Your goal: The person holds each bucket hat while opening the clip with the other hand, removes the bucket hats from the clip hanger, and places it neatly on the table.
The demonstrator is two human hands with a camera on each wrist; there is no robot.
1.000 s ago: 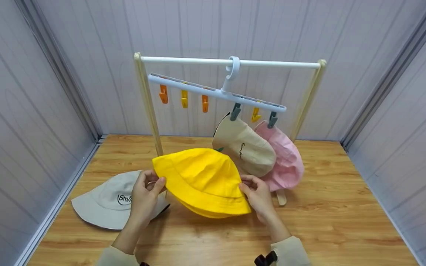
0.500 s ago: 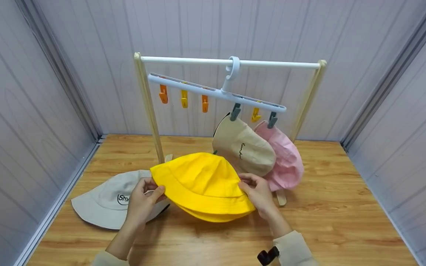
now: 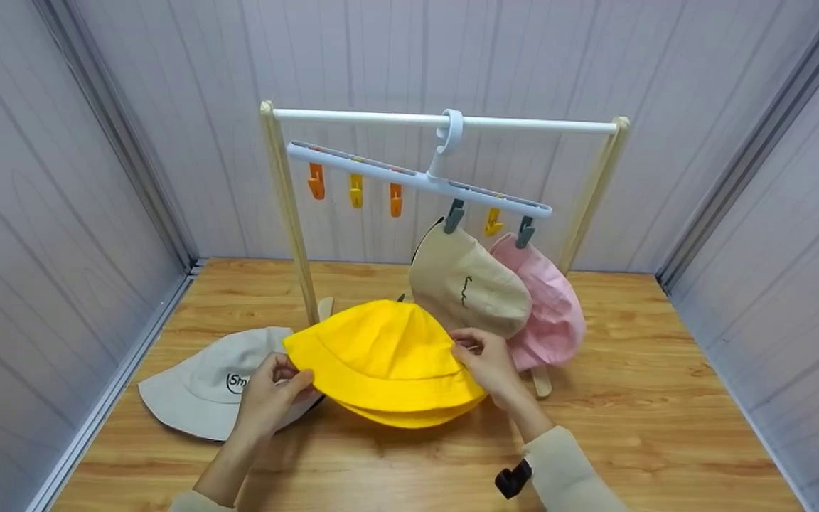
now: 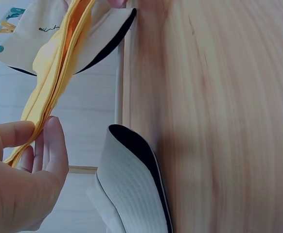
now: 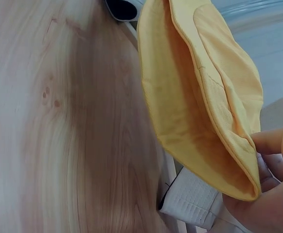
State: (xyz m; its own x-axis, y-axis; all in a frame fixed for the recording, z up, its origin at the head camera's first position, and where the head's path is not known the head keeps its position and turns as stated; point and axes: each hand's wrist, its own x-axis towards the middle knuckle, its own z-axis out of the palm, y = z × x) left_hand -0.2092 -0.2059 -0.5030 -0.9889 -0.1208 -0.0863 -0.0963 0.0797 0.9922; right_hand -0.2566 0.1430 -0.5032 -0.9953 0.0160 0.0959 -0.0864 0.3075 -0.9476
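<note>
A yellow bucket hat [image 3: 388, 355], folded flat with its brim toward me, is held up between both hands. My left hand [image 3: 267, 398] pinches its left brim end between thumb and fingers, as the left wrist view also shows. On the other side my right hand [image 3: 489, 366] pinches the right edge. In the right wrist view the yellow brim [image 5: 200, 121] gapes a little between its two layers. A light grey bucket hat [image 3: 200, 387] with black lettering lies on the table behind my left hand, partly hidden by it.
Behind stands a wooden rack with a white rail [image 3: 352, 115]. A tilted clip hanger [image 3: 381, 171] hangs from it. Grey clips hold a beige hat [image 3: 466, 284] and a pink hat [image 3: 548, 306]. Orange clips [image 3: 316, 182] and yellow clips [image 3: 356, 190] hold nothing. Panels surround the wooden table [image 3: 637, 427].
Both hands have lowered the yellow hat slightly, the left hand also drifting left. The grip on each side stays the same. Hanger and hanging hats look unchanged.
</note>
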